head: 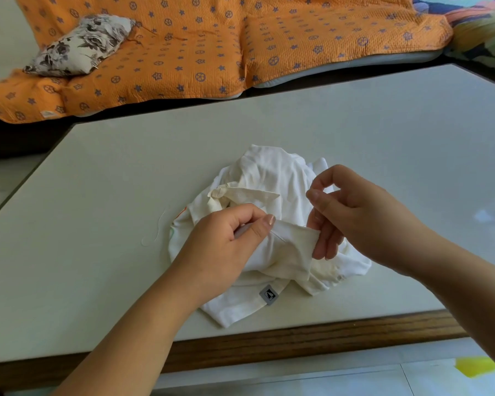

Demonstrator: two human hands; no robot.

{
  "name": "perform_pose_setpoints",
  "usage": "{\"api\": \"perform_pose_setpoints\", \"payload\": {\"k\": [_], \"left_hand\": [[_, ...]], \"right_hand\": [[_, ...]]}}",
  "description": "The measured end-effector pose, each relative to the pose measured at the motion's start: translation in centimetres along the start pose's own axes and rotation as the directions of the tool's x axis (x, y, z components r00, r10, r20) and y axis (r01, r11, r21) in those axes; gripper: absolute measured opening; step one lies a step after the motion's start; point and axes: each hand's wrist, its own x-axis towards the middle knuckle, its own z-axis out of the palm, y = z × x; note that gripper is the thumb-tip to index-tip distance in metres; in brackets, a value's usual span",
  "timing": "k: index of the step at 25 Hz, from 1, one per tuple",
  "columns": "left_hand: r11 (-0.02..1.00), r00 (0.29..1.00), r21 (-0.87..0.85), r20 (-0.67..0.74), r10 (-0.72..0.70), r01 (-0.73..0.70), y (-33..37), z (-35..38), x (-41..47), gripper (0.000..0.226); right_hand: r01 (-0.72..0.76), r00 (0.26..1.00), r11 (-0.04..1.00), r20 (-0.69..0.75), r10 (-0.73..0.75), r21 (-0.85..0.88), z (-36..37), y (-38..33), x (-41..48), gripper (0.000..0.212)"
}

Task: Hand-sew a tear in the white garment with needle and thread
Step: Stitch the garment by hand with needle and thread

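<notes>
1. The left hand (229, 238) has its grip pinched on a fold of the white garment (272, 178), which lies crumpled mid-surface (383, 132).
2. At the fold's 3 o'clock, the right hand (355, 212) has its thumb-forefinger grip closed; I cannot tell what it holds.

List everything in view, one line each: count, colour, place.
garment: one, white, crumpled mid-table
label: one, grey, garment's near edge
thread: one loose strand, white, on table left of garment
table: one, cream top, wooden near edge
quilt: one, orange with purple stars, beyond table
pillow: one, grey-white floral, on quilt, far left
left hand: pinches a garment fold
right hand: thumb and forefinger pinched, what they hold too small to tell; lower fingers at the fold's end
</notes>
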Motion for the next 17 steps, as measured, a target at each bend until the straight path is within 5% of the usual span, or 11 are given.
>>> {"api": "perform_pose_setpoints", "payload": {"k": [5, 9, 17], "left_hand": [[0.991, 0.999, -0.135, 0.030, -0.019, 0.023, 0.69, -0.25, 0.07, 0.015], [0.980, 0.995, -0.179, 0.059, -0.077, 0.086, 0.27, -0.45, 0.06, 0.025], [0.969, 0.998, -0.242, -0.021, -0.062, 0.055, -0.21, -0.86, 0.26, 0.019]], "right_hand": [[-0.013, 0.999, 0.984, 0.048, 0.004, 0.177, -0.09, 0.15, -0.20, 0.006], [-0.005, 0.999, 0.972, 0.043, -0.005, 0.235, -0.04, 0.15, -0.33, 0.008], [0.073, 0.995, 0.991, 0.054, -0.080, 0.116, 0.12, 0.09, -0.88, 0.012]]}}
